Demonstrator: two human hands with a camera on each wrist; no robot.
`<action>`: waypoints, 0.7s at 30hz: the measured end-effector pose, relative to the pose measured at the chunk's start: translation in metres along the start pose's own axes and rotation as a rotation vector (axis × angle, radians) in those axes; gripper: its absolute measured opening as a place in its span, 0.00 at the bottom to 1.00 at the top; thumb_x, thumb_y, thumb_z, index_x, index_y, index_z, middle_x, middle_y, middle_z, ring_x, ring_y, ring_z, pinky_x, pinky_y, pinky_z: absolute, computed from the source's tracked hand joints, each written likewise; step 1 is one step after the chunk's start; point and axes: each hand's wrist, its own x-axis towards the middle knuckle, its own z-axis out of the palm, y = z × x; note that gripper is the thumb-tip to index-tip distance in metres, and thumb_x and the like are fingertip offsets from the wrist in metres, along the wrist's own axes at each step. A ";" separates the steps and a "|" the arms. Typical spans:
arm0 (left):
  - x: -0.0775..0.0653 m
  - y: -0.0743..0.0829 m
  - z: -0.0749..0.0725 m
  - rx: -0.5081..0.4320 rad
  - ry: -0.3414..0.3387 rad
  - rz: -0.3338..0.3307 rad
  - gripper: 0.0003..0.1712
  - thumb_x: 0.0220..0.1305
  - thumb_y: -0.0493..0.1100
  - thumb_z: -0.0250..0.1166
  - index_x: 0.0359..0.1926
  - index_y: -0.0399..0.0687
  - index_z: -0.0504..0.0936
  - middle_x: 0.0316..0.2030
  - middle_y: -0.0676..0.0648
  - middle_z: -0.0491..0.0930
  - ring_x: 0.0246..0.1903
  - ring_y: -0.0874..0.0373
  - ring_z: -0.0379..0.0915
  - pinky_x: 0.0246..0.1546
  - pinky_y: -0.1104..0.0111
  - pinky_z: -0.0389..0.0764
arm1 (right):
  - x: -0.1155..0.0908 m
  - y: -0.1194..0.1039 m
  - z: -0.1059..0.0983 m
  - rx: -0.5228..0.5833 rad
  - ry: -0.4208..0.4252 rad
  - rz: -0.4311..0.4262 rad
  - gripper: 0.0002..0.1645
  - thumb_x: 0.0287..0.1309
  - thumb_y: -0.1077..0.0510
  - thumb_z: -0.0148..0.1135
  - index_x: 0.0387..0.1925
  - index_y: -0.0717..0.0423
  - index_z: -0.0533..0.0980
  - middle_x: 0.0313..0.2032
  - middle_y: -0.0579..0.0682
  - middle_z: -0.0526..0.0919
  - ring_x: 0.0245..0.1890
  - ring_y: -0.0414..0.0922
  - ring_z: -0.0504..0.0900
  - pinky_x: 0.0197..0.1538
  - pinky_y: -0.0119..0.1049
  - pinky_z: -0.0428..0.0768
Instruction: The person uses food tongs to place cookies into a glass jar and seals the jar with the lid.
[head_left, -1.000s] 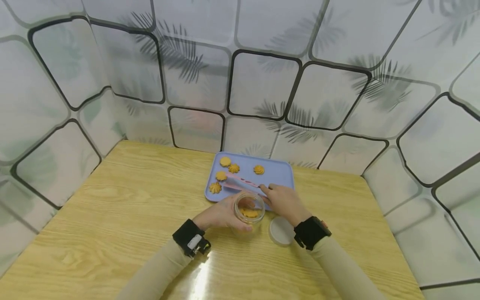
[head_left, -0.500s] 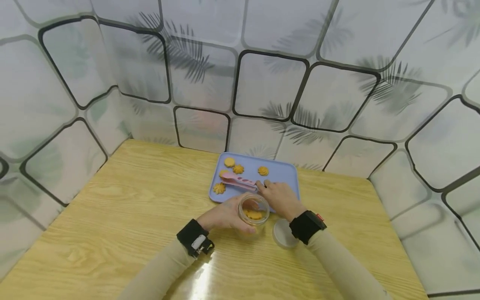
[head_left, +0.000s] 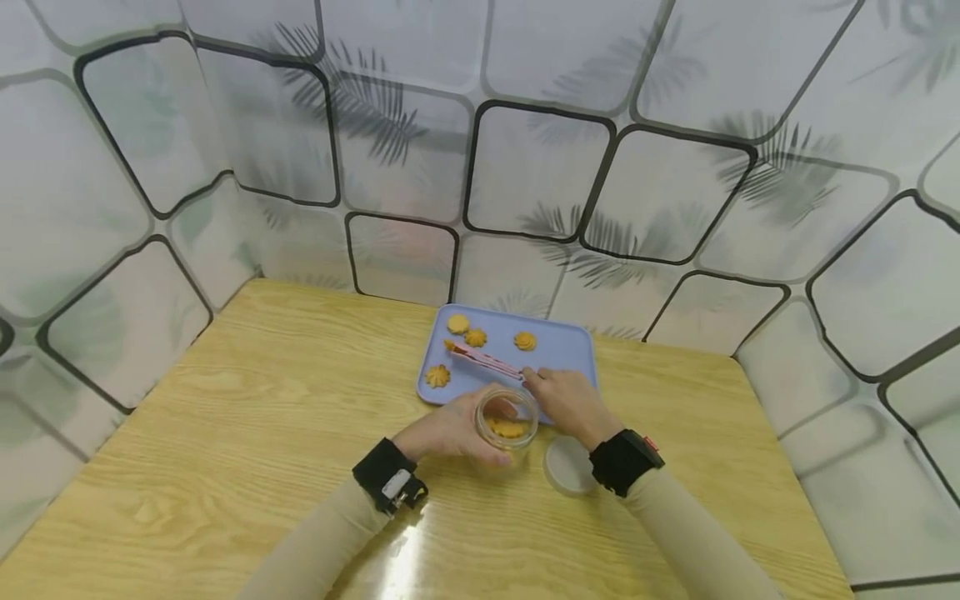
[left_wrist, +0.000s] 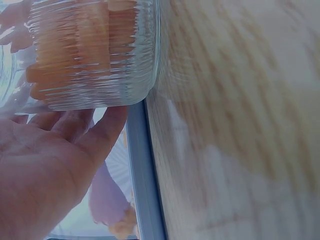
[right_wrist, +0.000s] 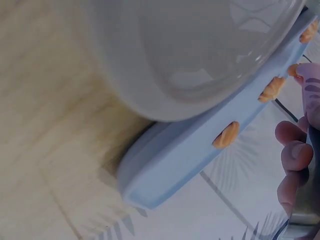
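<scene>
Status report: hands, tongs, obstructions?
Left hand holding round clear jar. Right hand gripping pink tongs, golden cookie at tips. Round white lid nearby, seemingly not obstructing.

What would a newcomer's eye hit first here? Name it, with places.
The tray, blue at the back of the table, would likely draw the eye first with its cookies. Over it, the right hand holds pink tongs with a cookie at their tips. In front, the left hand holds a jar with cookies inside, a lid to its right.
</scene>
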 end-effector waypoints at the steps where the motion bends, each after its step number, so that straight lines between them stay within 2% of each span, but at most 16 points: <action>1: 0.000 0.000 0.000 -0.002 0.000 -0.001 0.47 0.47 0.38 0.82 0.68 0.49 0.70 0.58 0.44 0.80 0.61 0.51 0.73 0.66 0.59 0.71 | -0.003 0.000 -0.001 0.008 0.018 0.000 0.06 0.65 0.61 0.67 0.42 0.58 0.80 0.23 0.50 0.80 0.19 0.46 0.79 0.23 0.39 0.79; 6: -0.002 -0.001 0.000 -0.023 0.004 0.000 0.47 0.47 0.37 0.82 0.68 0.49 0.70 0.59 0.43 0.79 0.61 0.51 0.73 0.66 0.59 0.71 | -0.016 0.000 -0.008 0.077 0.058 0.021 0.10 0.63 0.62 0.69 0.44 0.62 0.81 0.24 0.51 0.82 0.21 0.46 0.81 0.27 0.38 0.81; 11: -0.002 -0.002 0.001 -0.058 -0.002 0.007 0.47 0.48 0.36 0.81 0.69 0.46 0.70 0.60 0.40 0.78 0.62 0.48 0.73 0.66 0.58 0.72 | -0.032 0.003 -0.017 0.219 0.046 0.108 0.14 0.65 0.61 0.67 0.50 0.63 0.83 0.25 0.49 0.84 0.22 0.42 0.79 0.27 0.34 0.77; 17: -0.002 -0.004 0.001 -0.051 0.000 0.019 0.47 0.49 0.37 0.81 0.69 0.48 0.69 0.62 0.37 0.76 0.62 0.48 0.71 0.66 0.59 0.70 | -0.054 0.006 -0.036 0.376 0.103 0.176 0.15 0.64 0.63 0.67 0.52 0.64 0.84 0.21 0.42 0.77 0.18 0.30 0.61 0.25 0.27 0.63; 21: -0.002 -0.005 0.001 -0.072 0.001 0.018 0.47 0.48 0.36 0.81 0.69 0.49 0.69 0.63 0.36 0.75 0.62 0.50 0.71 0.67 0.60 0.70 | -0.070 0.003 -0.055 0.558 0.185 0.237 0.12 0.64 0.68 0.65 0.48 0.58 0.86 0.19 0.37 0.72 0.16 0.26 0.55 0.19 0.21 0.57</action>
